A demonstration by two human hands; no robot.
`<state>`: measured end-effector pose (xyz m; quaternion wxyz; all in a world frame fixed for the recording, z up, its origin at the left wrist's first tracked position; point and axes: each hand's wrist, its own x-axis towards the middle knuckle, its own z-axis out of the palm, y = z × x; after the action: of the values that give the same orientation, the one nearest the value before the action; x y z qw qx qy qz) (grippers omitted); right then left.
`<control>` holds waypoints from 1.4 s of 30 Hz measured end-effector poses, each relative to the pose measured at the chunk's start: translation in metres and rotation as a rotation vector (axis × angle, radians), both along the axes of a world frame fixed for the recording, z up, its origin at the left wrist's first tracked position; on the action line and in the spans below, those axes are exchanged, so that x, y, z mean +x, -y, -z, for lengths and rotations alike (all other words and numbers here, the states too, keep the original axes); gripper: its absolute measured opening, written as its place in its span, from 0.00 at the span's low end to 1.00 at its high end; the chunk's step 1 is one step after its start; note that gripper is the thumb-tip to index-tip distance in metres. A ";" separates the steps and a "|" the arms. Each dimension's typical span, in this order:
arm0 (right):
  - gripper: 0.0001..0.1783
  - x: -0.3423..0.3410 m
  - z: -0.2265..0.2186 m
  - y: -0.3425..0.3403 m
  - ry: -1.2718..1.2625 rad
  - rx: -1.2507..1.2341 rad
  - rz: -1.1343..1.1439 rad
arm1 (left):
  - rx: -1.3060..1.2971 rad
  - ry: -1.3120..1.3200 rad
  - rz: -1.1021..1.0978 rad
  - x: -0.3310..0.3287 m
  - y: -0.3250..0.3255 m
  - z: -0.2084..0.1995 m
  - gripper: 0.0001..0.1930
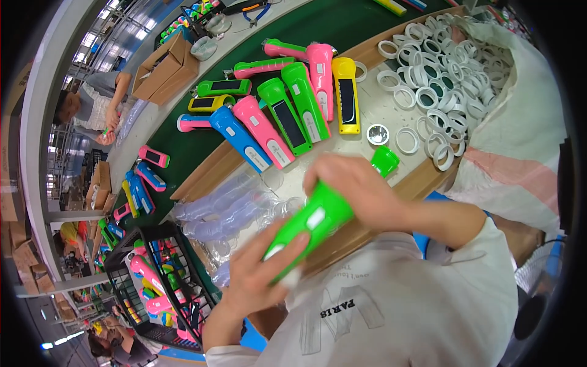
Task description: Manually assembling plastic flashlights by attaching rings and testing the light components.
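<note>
A green flashlight (317, 225) is held slantwise in front of my chest, slightly blurred. My left hand (260, 266) is closed round its narrow lower end, with fingers across the body. My right hand (354, 186) grips the upper end and hides most of it. Just past the right hand shows a green rounded piece (385, 160); whether it joins the flashlight, I cannot tell. Beyond my hands, a small silver reflector (378, 134) lies on the work surface. Near it are a yellow flashlight (347, 95), a pink flashlight (263, 130) and a blue flashlight (239, 139), among several others.
White rings (441, 92) are heaped at the right beside a white sack (520, 140). Clear plastic sleeves (226, 208) lie left of my hands. A black basket (162, 269) of colourful flashlights stands at the lower left. Across the green belt (183, 144) a co-worker (101, 104) sits near a cardboard box (166, 70).
</note>
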<state>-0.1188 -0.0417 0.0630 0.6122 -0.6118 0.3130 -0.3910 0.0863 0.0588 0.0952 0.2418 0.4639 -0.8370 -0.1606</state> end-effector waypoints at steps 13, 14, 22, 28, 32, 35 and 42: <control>0.23 -0.010 0.065 0.035 -0.097 0.098 0.014 | 0.049 0.020 -0.102 -0.024 0.028 0.032 0.26; 0.24 -0.008 0.065 0.033 -0.077 0.168 0.007 | 0.052 0.020 -0.098 -0.024 0.027 0.039 0.26; 0.22 -0.010 0.047 0.022 0.532 0.485 -0.095 | 0.966 -1.518 -0.280 -0.031 -0.005 0.080 0.34; 0.18 0.016 0.048 0.001 0.659 0.473 -0.032 | 0.771 -0.903 -0.287 -0.056 -0.024 0.082 0.31; 0.17 0.020 0.043 0.000 0.539 0.544 -0.066 | 0.988 -1.173 -0.372 -0.060 -0.021 0.070 0.25; 0.16 0.023 0.040 -0.012 0.678 0.557 -0.041 | 1.147 -1.534 -0.244 -0.069 -0.036 0.069 0.31; 0.19 0.009 0.038 -0.031 1.013 0.555 -0.184 | 1.312 -1.528 -0.126 -0.071 -0.052 0.042 0.35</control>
<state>-0.1100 -0.0109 0.0246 0.8543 -0.1900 0.0173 -0.4835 0.0149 0.1103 0.0535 0.4184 0.3216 -0.1783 -0.8305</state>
